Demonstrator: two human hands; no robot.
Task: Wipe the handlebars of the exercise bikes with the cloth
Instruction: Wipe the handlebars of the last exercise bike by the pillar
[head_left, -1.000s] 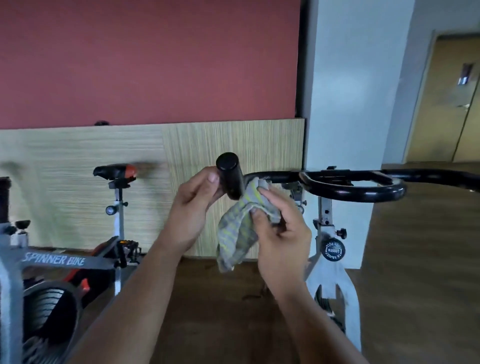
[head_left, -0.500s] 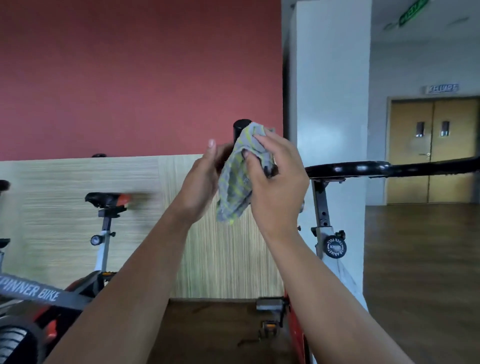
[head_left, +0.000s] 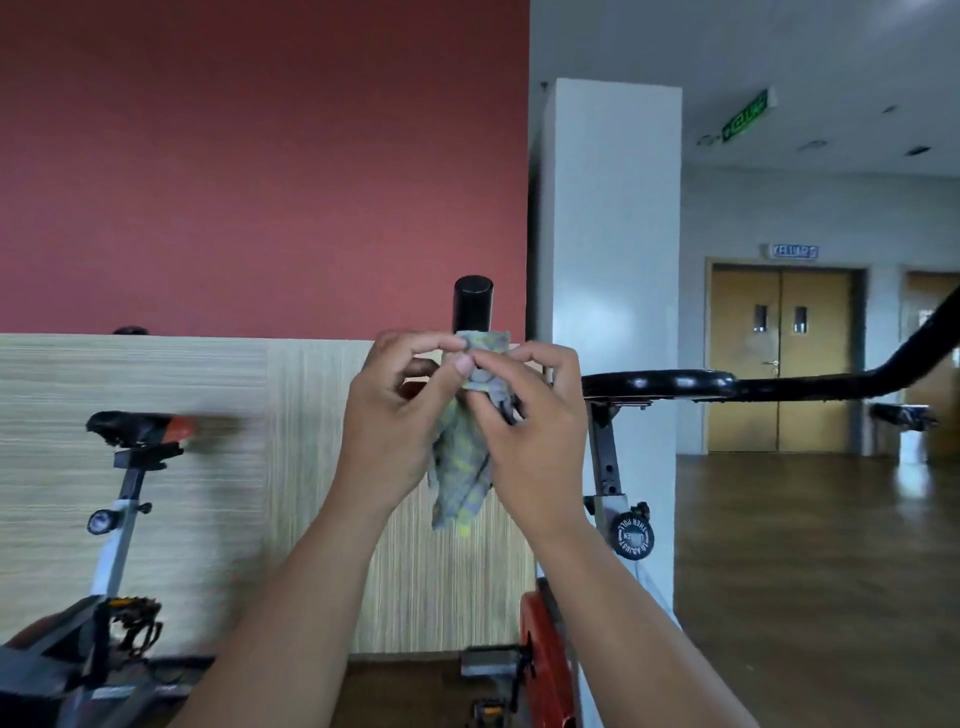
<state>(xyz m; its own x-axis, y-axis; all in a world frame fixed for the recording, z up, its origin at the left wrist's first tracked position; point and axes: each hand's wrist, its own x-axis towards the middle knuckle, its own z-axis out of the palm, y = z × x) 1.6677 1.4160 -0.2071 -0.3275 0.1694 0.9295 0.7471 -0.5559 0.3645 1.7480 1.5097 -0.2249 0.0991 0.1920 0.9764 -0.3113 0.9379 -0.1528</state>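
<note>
Wiping looks, as a judgement, to be in its early or middle part: both hands work at one end of the near bike's (head_left: 605, 457) handlebar (head_left: 779, 387), at the centre of the frame. The left hand (head_left: 395, 431) pinches the top edge of the cloth (head_left: 462, 478) between thumb and fingertips. The right hand (head_left: 535, 441) pinches the same edge just beside it. The checked grey-and-yellow cloth hangs between the palms at the upright bar end (head_left: 472, 304). Whether it wraps that end or only hangs before it cannot be told, and the black cap stands bare above it. To the right, the glossy centre loop (head_left: 654, 383) and the far horn (head_left: 914, 353), which rises out of the right edge, carry no cloth. Whether they are already clean cannot be seen. The left bike (head_left: 111, 561) shows no handlebar at all, so its state is unknown.

Counted from the left:
- Two exercise bikes for certain. The left one is known by its saddle (head_left: 137, 428) and pedal (head_left: 132, 626), the near one by its adjusting knob (head_left: 631, 535) and red flywheel (head_left: 545, 670).
- One saddle.
- Two hands.
- One cloth.
- One handlebar with two upturned ends.
- One white pillar (head_left: 613, 234).
- One pair of double doors (head_left: 779, 364).
- One green exit sign (head_left: 745, 117).
</note>
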